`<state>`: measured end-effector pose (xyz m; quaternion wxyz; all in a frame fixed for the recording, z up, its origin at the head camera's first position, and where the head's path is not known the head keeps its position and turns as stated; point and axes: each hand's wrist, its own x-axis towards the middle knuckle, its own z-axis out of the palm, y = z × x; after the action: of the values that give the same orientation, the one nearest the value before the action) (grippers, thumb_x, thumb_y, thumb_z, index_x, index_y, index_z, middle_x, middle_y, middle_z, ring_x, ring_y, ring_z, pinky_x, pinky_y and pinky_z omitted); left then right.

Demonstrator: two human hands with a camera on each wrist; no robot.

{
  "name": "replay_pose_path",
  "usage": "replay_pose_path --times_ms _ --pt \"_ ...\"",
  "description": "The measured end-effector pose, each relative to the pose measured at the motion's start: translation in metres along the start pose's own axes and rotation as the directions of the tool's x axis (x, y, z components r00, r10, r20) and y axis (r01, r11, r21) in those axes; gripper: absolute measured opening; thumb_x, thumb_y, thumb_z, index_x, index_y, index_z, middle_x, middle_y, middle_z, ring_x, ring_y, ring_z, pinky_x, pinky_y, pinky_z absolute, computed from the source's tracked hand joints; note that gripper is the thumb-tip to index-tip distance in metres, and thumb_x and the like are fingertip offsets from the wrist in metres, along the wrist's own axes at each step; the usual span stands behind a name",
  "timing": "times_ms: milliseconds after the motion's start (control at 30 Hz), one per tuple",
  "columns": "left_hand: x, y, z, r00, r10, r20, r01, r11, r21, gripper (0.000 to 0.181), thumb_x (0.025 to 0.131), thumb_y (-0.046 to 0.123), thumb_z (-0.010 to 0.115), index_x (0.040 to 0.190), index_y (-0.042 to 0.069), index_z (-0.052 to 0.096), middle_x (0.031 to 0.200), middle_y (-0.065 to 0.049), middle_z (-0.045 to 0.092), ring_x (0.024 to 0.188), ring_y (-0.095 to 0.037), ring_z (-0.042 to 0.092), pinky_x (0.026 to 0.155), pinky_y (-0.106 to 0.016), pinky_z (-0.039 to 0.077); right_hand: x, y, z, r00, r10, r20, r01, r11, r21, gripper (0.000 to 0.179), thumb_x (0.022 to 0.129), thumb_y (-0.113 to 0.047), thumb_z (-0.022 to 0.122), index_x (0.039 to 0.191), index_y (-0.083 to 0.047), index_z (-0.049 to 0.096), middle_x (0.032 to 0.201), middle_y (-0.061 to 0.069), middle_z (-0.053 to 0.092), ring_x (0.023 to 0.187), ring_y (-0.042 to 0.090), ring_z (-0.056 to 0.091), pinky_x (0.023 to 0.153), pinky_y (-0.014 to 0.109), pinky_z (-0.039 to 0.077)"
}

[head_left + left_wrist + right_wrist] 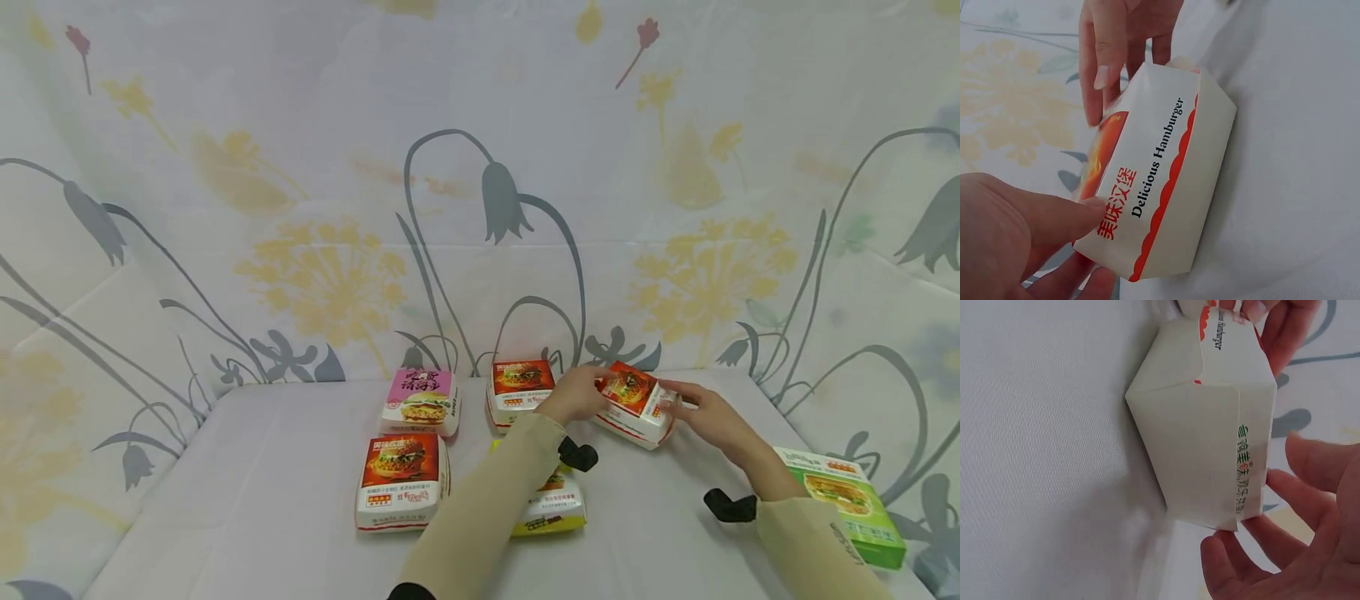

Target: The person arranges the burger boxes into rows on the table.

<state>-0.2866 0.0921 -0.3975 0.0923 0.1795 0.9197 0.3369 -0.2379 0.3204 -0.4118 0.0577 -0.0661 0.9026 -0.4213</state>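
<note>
A white and red hamburger box (636, 407) with a burger picture on its lid sits at the back right of the table, turned at an angle. My left hand (576, 395) pinches its left end, thumb on the printed side wall and fingers round the corner, as the left wrist view shows. At the opposite end is my right hand (708, 417). In the right wrist view, its fingers (1291, 500) touch the edge and corner of the box while the thumb stands apart from it. Just left of my left hand stands a similar red-lidded box (521, 383).
A pink box (420, 400) stands at the back left, with another red-lidded box (401, 479) in front of it. My left sleeve partly hides a yellow box (555, 508). A green box (847, 500) stands by the right edge. Flowered cloth (480, 283) hangs behind the table.
</note>
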Motion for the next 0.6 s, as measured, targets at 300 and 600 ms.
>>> replay_pose_path --times_ms 300,600 --pt "0.001 0.000 -0.002 1.000 -0.023 0.002 0.023 0.998 -0.066 0.050 0.088 0.009 0.074 0.133 0.030 0.065 0.142 0.005 0.055 0.104 -0.014 0.051 0.069 -0.026 0.046 0.000 0.007 -0.005 0.999 -0.003 0.050 0.001 0.999 0.044 0.062 0.093 -0.004 0.061 0.149 0.006 0.037 0.153 0.037 0.023 0.138 0.060 0.018 0.104 0.073 0.026" --pt "-0.006 0.005 -0.014 0.998 0.000 -0.059 0.001 1.000 0.015 0.045 0.090 0.016 0.073 0.133 0.027 0.066 0.137 0.005 0.059 0.124 -0.015 0.054 0.097 -0.034 0.047 -0.002 0.003 -0.006 0.998 0.015 0.060 -0.016 1.000 0.022 0.064 0.092 -0.007 0.065 0.148 0.008 0.037 0.151 0.038 0.027 0.135 0.059 0.028 0.102 0.066 0.036"
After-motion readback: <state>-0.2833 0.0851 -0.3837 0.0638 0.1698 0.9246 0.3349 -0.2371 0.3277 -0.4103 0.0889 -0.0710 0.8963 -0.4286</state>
